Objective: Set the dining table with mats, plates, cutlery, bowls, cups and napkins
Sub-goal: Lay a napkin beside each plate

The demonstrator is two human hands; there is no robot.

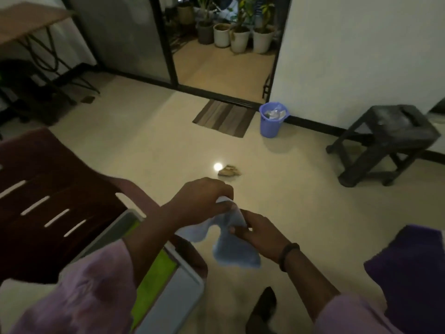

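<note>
Hands meet in the near middle of the view, over the pale floor (168,153), with a light blue cloth napkin (231,247) strung between them. The left hand (202,196) comes in from the near left in a lilac sleeve (91,285) and pinches the napkin's upper end between curled fingers and thumb. The right hand (260,230), with a dark band (287,255) at the wrist, grips the cloth a little lower and to the right, its thumb pressed across the fabric. The rest of the napkin hangs loose below both hands, clear of the floor. Under the left forearm lies the corner of a white-edged table (190,273) carrying a green mat (156,283), and just left of it stands a dark red slatted chair (43,194). A dark shoe (263,307) shows on the floor at the near edge, and a purple cloth shape (414,273), too blurred to identify, sits at the near right. Farther off, a small crumpled brownish scrap (230,171) lies beside a bright light reflection. A blue bucket (273,119) holding crumpled paper stands by the far wall, next to a striped doormat (224,118) at an open doorway, with potted plants (240,34) beyond. A dark plastic stool (390,138) is at the right.
</note>
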